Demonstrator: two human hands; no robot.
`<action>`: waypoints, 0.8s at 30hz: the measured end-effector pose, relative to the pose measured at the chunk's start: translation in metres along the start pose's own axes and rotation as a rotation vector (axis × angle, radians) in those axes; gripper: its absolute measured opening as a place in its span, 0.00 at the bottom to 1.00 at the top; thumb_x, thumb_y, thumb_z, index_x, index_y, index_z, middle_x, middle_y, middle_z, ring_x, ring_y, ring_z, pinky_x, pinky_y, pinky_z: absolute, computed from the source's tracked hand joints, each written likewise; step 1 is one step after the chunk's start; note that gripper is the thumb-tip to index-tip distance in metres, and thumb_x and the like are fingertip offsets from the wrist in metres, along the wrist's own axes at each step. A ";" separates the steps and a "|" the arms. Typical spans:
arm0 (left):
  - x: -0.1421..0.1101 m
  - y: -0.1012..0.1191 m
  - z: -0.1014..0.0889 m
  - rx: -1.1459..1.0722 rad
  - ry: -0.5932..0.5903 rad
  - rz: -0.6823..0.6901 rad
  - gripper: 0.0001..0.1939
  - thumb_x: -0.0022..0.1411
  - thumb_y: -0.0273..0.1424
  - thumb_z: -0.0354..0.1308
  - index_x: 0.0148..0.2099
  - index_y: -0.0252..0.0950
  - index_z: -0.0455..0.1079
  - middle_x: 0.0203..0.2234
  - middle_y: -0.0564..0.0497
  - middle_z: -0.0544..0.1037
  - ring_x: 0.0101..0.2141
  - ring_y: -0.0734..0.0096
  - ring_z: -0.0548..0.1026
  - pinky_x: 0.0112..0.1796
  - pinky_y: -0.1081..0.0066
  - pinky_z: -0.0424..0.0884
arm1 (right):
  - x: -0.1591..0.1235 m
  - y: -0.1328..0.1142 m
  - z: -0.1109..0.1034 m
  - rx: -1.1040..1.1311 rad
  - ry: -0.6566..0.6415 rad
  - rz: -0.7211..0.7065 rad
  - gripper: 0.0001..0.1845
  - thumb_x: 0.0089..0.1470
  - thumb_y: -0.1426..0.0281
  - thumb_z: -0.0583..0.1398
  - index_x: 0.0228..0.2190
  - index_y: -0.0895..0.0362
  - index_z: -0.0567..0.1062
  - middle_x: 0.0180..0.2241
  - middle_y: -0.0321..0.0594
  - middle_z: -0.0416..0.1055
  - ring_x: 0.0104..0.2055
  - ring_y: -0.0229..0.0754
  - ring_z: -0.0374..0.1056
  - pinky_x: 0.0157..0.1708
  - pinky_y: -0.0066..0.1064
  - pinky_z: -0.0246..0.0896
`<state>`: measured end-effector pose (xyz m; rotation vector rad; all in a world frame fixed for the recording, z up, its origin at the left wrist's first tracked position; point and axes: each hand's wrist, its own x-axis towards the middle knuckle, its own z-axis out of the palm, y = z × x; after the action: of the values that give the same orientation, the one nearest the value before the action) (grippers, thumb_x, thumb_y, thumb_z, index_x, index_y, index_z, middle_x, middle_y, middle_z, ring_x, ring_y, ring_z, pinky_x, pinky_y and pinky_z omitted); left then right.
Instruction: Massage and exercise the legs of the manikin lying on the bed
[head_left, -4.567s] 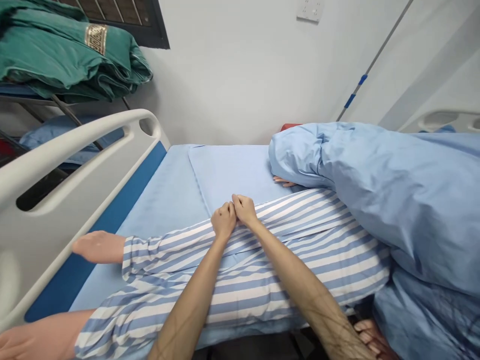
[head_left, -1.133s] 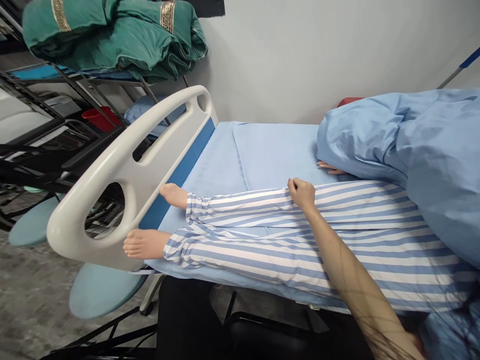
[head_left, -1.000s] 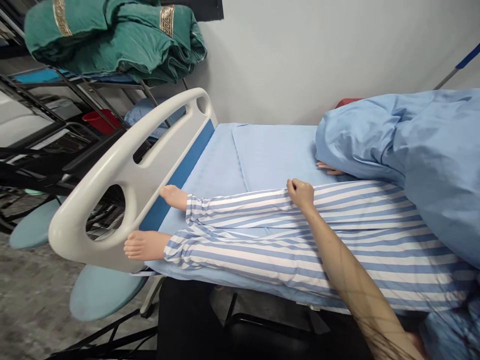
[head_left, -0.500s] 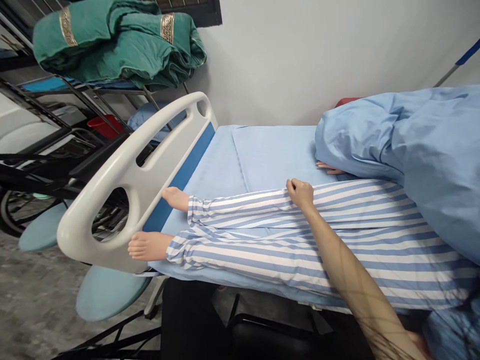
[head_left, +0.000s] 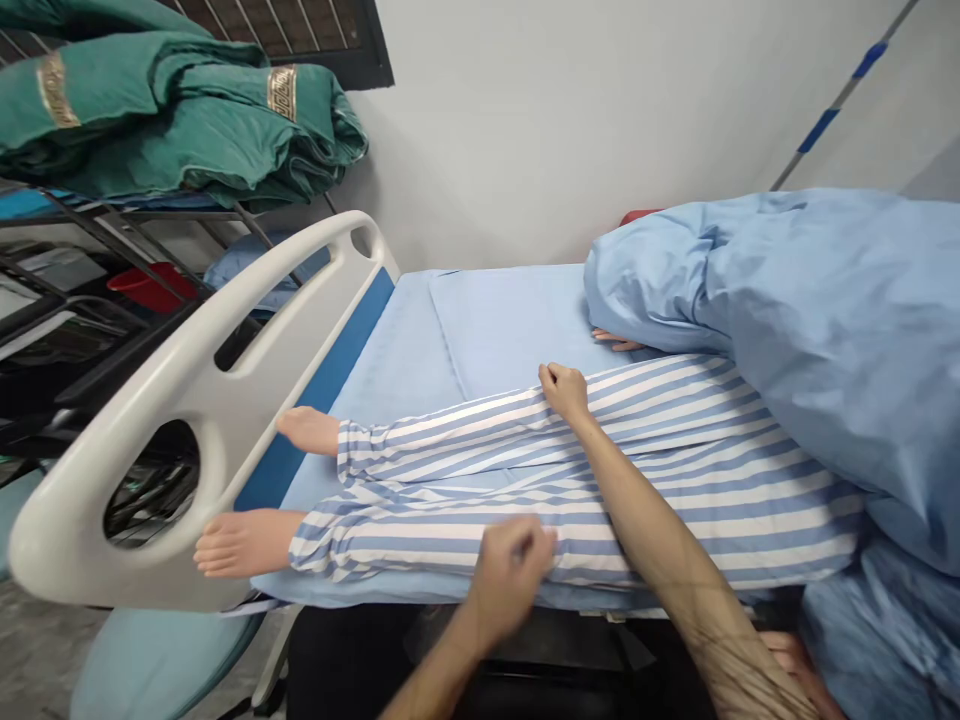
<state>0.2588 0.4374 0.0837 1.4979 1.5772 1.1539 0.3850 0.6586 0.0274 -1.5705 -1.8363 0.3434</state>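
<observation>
A manikin in blue-and-white striped trousers (head_left: 465,535) lies on a bed, its smooth bare feet (head_left: 251,543) towards the footboard. My right hand (head_left: 564,390) is curled into a loose fist at the far leg, around the knee or shin, with nothing visible inside it. Over the near leg, my left hand (head_left: 510,565) is slightly blurred, its fingers curled round into a loose fist. Nothing shows in it, and I cannot tell whether it touches the trousers. A light blue quilt (head_left: 832,280) is heaped over the manikin's upper body; one manikin hand (head_left: 616,341) pokes out.
The white footboard (head_left: 292,300) bounds the bed on the left. Light blue sheet (head_left: 502,310) covers the mattress. Green folded bedding (head_left: 187,120) lies on a rack, with a red bucket (head_left: 152,286) below. A pole (head_left: 832,115) leans by the wall.
My left hand has come into view from below, over the near leg. My right fist stays on the far leg. The view has shifted to the right.
</observation>
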 end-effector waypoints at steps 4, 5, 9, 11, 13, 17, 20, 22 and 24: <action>0.106 0.008 0.042 -0.240 0.178 0.010 0.19 0.60 0.36 0.50 0.19 0.37 0.55 0.15 0.57 0.61 0.21 0.78 0.61 0.27 0.75 0.60 | 0.005 0.001 -0.001 0.139 0.037 0.011 0.24 0.61 0.63 0.50 0.16 0.56 0.62 0.16 0.33 0.59 0.22 0.35 0.52 0.26 0.28 0.40; 0.136 0.007 0.049 -0.252 0.217 0.021 0.18 0.60 0.35 0.51 0.19 0.37 0.55 0.15 0.57 0.60 0.21 0.78 0.60 0.27 0.75 0.59 | 0.006 0.002 -0.001 0.170 0.043 0.014 0.24 0.62 0.62 0.49 0.16 0.56 0.61 0.16 0.33 0.59 0.22 0.35 0.53 0.26 0.28 0.41; 0.206 -0.010 0.079 -0.153 0.257 0.027 0.18 0.62 0.35 0.48 0.20 0.37 0.53 0.16 0.56 0.61 0.22 0.76 0.60 0.28 0.74 0.58 | 0.011 0.005 0.001 0.263 0.045 0.031 0.25 0.63 0.61 0.47 0.17 0.56 0.63 0.17 0.34 0.60 0.23 0.35 0.54 0.26 0.27 0.44; 0.213 -0.024 0.092 0.066 0.235 -0.031 0.17 0.63 0.34 0.47 0.21 0.38 0.55 0.17 0.54 0.65 0.23 0.74 0.63 0.29 0.73 0.56 | 0.011 0.007 0.003 0.282 0.049 0.037 0.25 0.63 0.60 0.47 0.17 0.56 0.63 0.17 0.34 0.61 0.23 0.35 0.55 0.26 0.27 0.46; 0.211 -0.037 0.102 0.282 0.202 -0.088 0.16 0.64 0.34 0.46 0.24 0.38 0.59 0.21 0.51 0.70 0.27 0.70 0.67 0.30 0.72 0.55 | 0.010 0.006 0.004 0.280 0.056 0.050 0.25 0.63 0.60 0.47 0.17 0.56 0.63 0.18 0.34 0.61 0.23 0.36 0.56 0.27 0.26 0.47; 0.206 -0.047 0.105 0.460 0.162 -0.096 0.15 0.66 0.35 0.44 0.29 0.39 0.64 0.27 0.47 0.76 0.31 0.65 0.71 0.31 0.70 0.54 | 0.012 -0.001 -0.008 0.176 0.016 0.058 0.24 0.64 0.62 0.47 0.18 0.56 0.64 0.19 0.35 0.63 0.24 0.36 0.57 0.26 0.27 0.45; 0.208 -0.044 0.104 0.483 0.117 -0.080 0.12 0.65 0.36 0.46 0.31 0.40 0.66 0.29 0.47 0.76 0.31 0.64 0.71 0.30 0.70 0.53 | 0.017 -0.004 -0.027 0.003 -0.063 -0.055 0.21 0.61 0.63 0.51 0.19 0.56 0.67 0.19 0.35 0.65 0.24 0.36 0.57 0.27 0.28 0.42; 0.208 -0.042 0.105 0.484 0.113 -0.100 0.12 0.63 0.36 0.46 0.30 0.40 0.65 0.28 0.48 0.76 0.31 0.64 0.70 0.30 0.70 0.52 | 0.020 0.002 -0.037 -0.044 -0.086 -0.093 0.21 0.61 0.63 0.53 0.18 0.56 0.67 0.19 0.35 0.64 0.23 0.36 0.56 0.27 0.29 0.41; 0.207 -0.041 0.107 0.468 0.137 -0.126 0.13 0.63 0.36 0.46 0.26 0.39 0.63 0.26 0.49 0.74 0.30 0.65 0.69 0.30 0.70 0.52 | 0.022 0.015 -0.041 0.003 -0.053 -0.042 0.23 0.62 0.64 0.52 0.17 0.56 0.64 0.18 0.34 0.62 0.23 0.35 0.55 0.27 0.28 0.41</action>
<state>0.3146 0.6598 0.0262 1.6001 2.1108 0.8669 0.4217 0.6735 0.0557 -1.5318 -1.9053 0.3711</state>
